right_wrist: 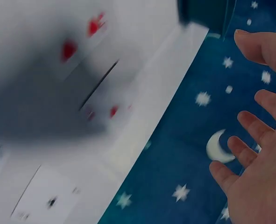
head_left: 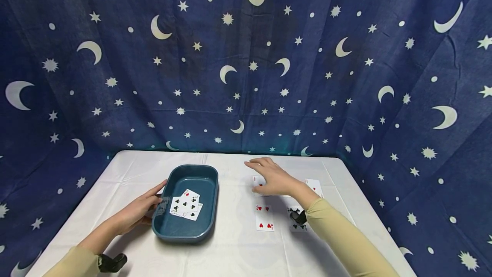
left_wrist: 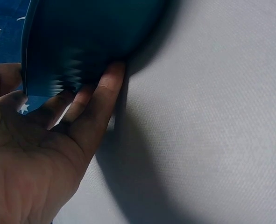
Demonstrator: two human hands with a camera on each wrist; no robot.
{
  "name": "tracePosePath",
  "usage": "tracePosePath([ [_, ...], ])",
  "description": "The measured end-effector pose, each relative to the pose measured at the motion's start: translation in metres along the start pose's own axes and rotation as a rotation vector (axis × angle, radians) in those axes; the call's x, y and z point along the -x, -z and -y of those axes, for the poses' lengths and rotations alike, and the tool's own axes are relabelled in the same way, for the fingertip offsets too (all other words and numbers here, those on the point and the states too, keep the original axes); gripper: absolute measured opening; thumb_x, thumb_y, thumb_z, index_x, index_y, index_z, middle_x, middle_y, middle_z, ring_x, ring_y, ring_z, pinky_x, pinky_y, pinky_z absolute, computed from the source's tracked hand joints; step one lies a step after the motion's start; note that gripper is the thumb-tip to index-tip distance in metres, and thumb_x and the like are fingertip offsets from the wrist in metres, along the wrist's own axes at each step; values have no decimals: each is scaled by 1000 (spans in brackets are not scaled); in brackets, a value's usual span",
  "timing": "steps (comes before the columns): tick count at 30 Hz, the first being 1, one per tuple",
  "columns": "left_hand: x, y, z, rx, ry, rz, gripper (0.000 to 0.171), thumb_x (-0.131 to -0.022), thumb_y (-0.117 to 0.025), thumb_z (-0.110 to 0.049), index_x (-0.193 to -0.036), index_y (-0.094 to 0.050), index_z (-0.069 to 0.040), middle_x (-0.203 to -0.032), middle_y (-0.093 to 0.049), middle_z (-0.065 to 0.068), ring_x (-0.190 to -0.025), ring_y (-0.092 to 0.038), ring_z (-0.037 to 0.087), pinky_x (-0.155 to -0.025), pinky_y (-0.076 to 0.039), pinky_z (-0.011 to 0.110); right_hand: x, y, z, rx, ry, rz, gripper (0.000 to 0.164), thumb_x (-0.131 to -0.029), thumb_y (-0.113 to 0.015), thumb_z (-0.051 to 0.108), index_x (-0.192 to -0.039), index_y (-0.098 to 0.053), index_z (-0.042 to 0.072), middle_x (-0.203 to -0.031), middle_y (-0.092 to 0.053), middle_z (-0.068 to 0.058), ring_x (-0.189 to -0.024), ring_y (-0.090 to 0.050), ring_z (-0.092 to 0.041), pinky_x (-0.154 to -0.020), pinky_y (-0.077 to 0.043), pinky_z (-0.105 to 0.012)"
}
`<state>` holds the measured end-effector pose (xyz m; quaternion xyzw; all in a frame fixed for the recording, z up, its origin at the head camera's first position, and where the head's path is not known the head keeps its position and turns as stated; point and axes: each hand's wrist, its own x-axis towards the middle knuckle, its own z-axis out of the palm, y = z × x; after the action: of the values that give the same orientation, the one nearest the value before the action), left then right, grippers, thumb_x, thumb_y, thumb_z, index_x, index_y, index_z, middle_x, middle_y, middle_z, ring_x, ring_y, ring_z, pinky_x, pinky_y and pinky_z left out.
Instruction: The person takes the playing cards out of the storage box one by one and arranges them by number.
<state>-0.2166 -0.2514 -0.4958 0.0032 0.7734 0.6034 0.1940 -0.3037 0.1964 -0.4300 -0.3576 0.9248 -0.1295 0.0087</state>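
My left hand [head_left: 134,213] touches the outside and rim of a dark teal rectangular dish [head_left: 169,236], fingers lightly bent; the left wrist view shows its fingertips against the outer wall. Inside the dish, several fives lie overlapping, a five of clubs [head_left: 184,203] among them. My right hand [head_left: 274,178] hovers over playing cards at the table's right with fingers spread and nothing held. Beneath it a heart card [head_left: 258,180] is partly hidden. Nearer lies a four of hearts [head_left: 264,218]. A club card [head_left: 299,227] is partly covered by the wrist strap.
A red diamond card [head_left: 314,186] lies right of my right forearm. The right wrist view shows a blurred card with a black pip [right_wrist: 52,201]. The white-covered table [head_left: 230,247] ends at a blue moon-and-star curtain [head_left: 246,97].
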Motion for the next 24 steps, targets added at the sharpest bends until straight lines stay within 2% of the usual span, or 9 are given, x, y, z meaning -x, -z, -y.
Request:
tracePosePath([
  [8,-1,1,2,6,-2,4,68,-106,-41,-17,-167,-10,-23,-139,-42,26,-118,-54,35,-81,-56,52,-32,-6,46,3,129,-5,83,-89,-72,39,-161,-35,25,-159,-36,1,-146,-28,-21,-116,-29,-47],
  [13,-1,1,3,10,5,-2,68,-106,-41,-17,-166,-11,-24,-133,-43,24,-116,-54,33,-80,-57,52,-51,-10,72,28,187,8,83,-88,-72,40,-161,-35,26,-157,-37,1,-145,-30,-21,-116,-30,-46],
  [18,-1,0,1,13,3,-4,69,-105,-42,-17,-166,-11,-23,-127,-44,22,-114,-53,32,-79,-57,51,-68,-14,92,46,230,22,82,-89,-73,40,-160,-36,26,-157,-39,1,-144,-31,-21,-115,-31,-46],
  [24,0,-1,-1,9,9,-11,69,-105,-42,-18,-166,-12,-23,-130,-43,22,-116,-53,33,-79,-56,51,-88,-28,107,100,251,65,80,-90,-73,42,-160,-38,26,-159,-39,4,-145,-30,-20,-116,-29,-43],
])
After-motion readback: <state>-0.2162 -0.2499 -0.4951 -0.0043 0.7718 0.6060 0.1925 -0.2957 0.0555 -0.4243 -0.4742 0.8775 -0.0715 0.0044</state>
